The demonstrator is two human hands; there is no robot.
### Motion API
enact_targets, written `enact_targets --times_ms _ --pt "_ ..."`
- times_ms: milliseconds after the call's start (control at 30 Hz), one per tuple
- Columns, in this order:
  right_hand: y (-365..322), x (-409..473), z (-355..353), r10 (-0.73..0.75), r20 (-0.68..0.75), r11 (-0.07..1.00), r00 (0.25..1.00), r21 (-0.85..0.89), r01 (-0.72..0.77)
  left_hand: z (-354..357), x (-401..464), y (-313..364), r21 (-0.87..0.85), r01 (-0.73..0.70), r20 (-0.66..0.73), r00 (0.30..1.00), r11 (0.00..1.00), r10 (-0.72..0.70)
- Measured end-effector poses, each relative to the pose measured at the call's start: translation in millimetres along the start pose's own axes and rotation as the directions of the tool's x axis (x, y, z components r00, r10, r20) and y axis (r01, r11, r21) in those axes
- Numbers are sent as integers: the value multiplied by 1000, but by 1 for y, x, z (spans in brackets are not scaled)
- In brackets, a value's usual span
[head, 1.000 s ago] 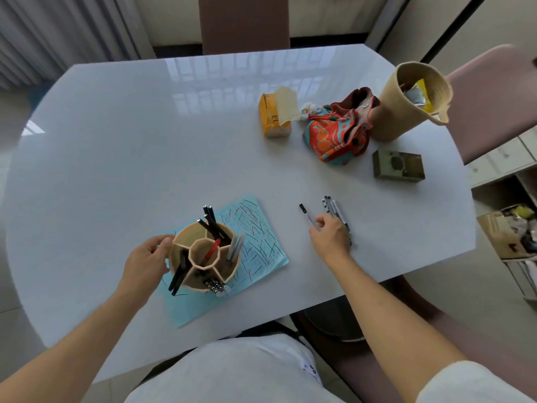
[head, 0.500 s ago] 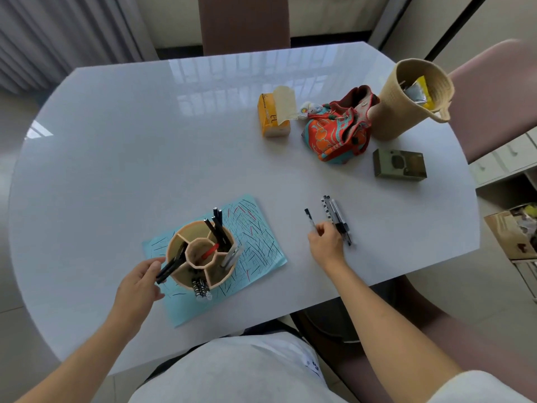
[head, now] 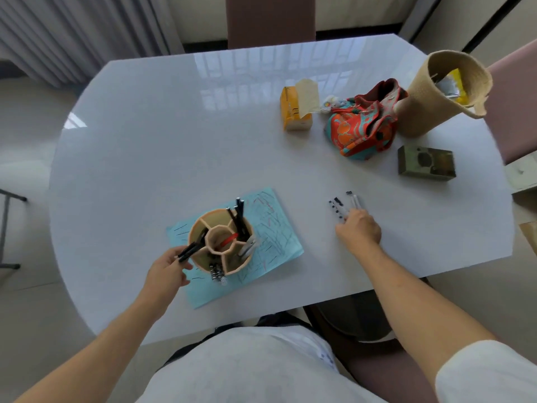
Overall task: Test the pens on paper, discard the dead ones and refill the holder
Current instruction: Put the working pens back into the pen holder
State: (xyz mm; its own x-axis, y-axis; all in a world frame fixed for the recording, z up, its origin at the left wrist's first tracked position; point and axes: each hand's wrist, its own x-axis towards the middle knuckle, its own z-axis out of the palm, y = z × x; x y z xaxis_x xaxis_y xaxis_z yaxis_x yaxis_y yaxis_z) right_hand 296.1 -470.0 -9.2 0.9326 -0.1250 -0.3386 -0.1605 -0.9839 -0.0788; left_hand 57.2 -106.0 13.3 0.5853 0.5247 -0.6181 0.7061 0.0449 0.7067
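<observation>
A tan pen holder [head: 203, 258] with several compartments stands on a scribbled light-blue paper [head: 270, 231] near the table's front edge. It holds black pens [head: 239, 216], a red pen [head: 229, 238], white pens and patterned pens. My left hand [head: 167, 271] sits at the holder's left side and pinches the black pens [head: 190, 251] that lean out of its left compartment. My right hand [head: 359, 229] lies to the right of the paper, its fingers curled round the near ends of several loose pens [head: 343, 203] on the table.
At the back right of the white table [head: 145, 155] stand an orange box [head: 293, 114], a red patterned cloth bag [head: 363, 126], a woven basket [head: 433, 97] holding wrappers, and a small olive box [head: 425, 165]. Chairs stand at the far and right sides.
My left hand slid from the holder's left wall down toward me and took hold of the leaning black pens. My right hand gathered the loose pens closer together.
</observation>
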Motion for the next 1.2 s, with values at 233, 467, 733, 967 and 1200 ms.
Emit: enact_targets --times_ms 233,467,733,967,1200 --pt "-36 -43 0 16 77 799 997 599 -59 -8 -14 5 14 18 48 999 1000 -19" --pt "-90 -132 -27 -276 167 225 947 969 -105 -14 -12 -3 28 5 106 994 1000 -8" --pt "-140 -176 -25 -524 68 250 849 965 77 -12 -8 3 66 -23 126 992 998 14" --pt "-141 -180 -17 -611 -24 532 791 727 434 -15 -3 -5 28 -60 152 987 998 55" --pt "-119 -170 -27 -651 10 490 759 769 410 -12 2 -11 27 -74 172 983 997 69"
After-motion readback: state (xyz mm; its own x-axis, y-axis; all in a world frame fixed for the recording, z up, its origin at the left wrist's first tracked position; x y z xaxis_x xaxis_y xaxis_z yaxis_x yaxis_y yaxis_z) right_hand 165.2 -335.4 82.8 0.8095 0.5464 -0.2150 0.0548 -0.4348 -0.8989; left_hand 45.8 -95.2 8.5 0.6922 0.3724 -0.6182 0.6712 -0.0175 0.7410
